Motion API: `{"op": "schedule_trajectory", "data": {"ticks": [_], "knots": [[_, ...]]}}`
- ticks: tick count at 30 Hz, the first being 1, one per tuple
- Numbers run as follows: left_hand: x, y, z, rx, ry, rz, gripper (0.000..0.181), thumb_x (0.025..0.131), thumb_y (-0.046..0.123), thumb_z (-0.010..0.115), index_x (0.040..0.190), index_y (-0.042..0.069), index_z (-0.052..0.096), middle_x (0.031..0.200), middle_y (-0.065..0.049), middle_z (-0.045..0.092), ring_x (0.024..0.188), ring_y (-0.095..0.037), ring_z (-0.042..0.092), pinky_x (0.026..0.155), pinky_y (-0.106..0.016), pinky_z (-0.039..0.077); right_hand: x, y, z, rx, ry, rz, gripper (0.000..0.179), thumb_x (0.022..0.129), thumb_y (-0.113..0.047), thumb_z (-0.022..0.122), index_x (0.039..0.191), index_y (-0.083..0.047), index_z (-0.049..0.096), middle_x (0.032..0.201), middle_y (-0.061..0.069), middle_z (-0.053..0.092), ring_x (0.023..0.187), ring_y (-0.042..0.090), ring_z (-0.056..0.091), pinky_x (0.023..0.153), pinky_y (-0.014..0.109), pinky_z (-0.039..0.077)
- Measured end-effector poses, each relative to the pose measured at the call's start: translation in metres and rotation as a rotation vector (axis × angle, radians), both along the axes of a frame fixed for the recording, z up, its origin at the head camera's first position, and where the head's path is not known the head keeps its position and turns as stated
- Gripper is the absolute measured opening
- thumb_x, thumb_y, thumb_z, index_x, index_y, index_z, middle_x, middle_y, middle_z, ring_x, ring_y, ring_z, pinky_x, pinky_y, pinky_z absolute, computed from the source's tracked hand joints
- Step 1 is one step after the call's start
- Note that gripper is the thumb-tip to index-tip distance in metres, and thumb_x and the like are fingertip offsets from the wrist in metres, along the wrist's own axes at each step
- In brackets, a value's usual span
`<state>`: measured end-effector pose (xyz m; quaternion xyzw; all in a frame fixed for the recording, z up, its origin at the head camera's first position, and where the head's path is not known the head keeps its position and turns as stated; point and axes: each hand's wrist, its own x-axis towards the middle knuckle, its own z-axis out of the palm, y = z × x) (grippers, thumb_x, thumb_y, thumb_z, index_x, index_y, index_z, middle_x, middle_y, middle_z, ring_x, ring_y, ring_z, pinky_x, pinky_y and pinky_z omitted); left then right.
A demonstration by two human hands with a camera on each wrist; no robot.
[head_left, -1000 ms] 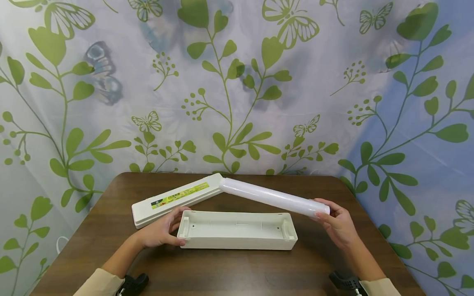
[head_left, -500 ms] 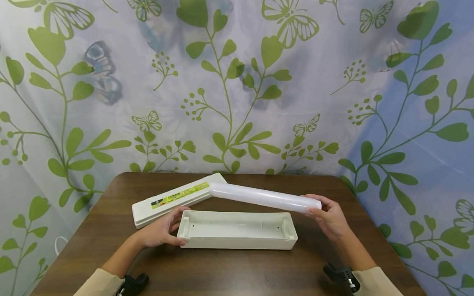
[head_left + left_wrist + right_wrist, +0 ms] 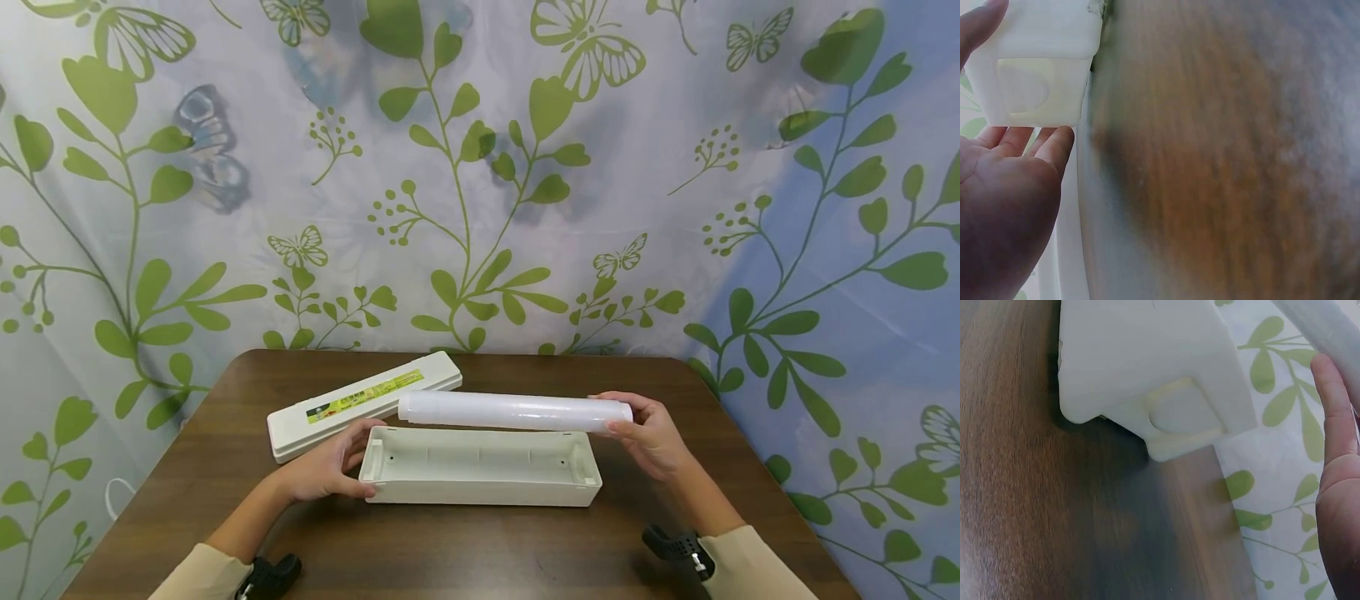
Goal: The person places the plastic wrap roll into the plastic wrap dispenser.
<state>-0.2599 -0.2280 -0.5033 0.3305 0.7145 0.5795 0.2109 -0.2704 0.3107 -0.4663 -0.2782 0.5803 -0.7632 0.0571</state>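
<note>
A long off-white plastic box [image 3: 480, 493] stands on the table with its top uncovered and its inside bare. My left hand [image 3: 326, 467] grips the box's left end, thumb at the near side and fingers at the far side; the left wrist view shows that hand [image 3: 1010, 194] against the box end [image 3: 1035, 94]. A roll of plastic wrap [image 3: 510, 411] hangs nearly level just beyond the box's far rim. Its right end is pinched between the thumb and fingers of my right hand [image 3: 648, 437]. In the right wrist view, the thumb [image 3: 1332, 406] lies along the roll [image 3: 1329, 331].
The white lid [image 3: 360, 404] with a green-yellow label lies slanted on the table behind the box, at the left. Brown tabletop [image 3: 480, 550] stretches in front of the box. A leaf-and-butterfly patterned curtain [image 3: 480, 208] hangs behind the table.
The roll has come left and nearer with my right hand, swinging from a slant to almost level behind the box. My left hand, the box and the lid have stayed put.
</note>
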Motion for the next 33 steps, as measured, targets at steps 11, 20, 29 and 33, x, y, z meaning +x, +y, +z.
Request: {"op": "schedule_trajectory", "data": {"ticks": [11, 20, 29, 33], "knots": [[-0.001, -0.001, -0.002, -0.007, 0.006, 0.006, 0.089, 0.085, 0.002, 0.080, 0.153, 0.003, 0.022, 0.152, -0.032, 0.033, 0.142, -0.052, 0.036, 0.098, -0.028, 0.054, -0.001, -0.014, 0.002, 0.014, 0.025, 0.028, 0.039, 0.093, 0.016, 0.061, 0.124, -0.005, 0.071, 0.126, 0.005, 0.072, 0.104, 0.016, 0.068, 0.087, 0.031, 0.061], [-0.001, -0.003, -0.001, -0.021, 0.003, 0.016, 0.092, 0.085, 0.004, 0.081, 0.154, 0.004, 0.020, 0.156, -0.029, 0.032, 0.146, -0.054, 0.029, 0.102, -0.024, 0.051, 0.000, -0.021, 0.000, 0.030, 0.025, 0.020, 0.043, 0.090, 0.018, 0.061, 0.119, -0.011, 0.073, 0.124, 0.002, 0.072, 0.102, 0.013, 0.065, 0.084, 0.029, 0.061], [-0.002, -0.002, 0.000, -0.009, -0.020, 0.018, 0.097, 0.084, 0.003, 0.082, 0.155, 0.003, 0.016, 0.157, -0.029, 0.032, 0.145, -0.054, 0.031, 0.101, -0.024, 0.052, 0.001, -0.026, 0.000, 0.078, 0.002, -0.001, 0.039, 0.089, 0.014, 0.066, 0.115, -0.015, 0.073, 0.121, 0.001, 0.071, 0.101, 0.015, 0.066, 0.084, 0.033, 0.062], [-0.001, -0.002, 0.001, -0.012, -0.033, 0.026, 0.097, 0.084, 0.003, 0.082, 0.155, 0.002, 0.017, 0.157, -0.028, 0.032, 0.146, -0.053, 0.031, 0.101, -0.024, 0.051, 0.000, -0.027, -0.002, 0.102, 0.011, 0.009, 0.039, 0.090, 0.014, 0.065, 0.116, -0.014, 0.072, 0.122, 0.002, 0.071, 0.100, 0.015, 0.067, 0.084, 0.034, 0.062]]}}
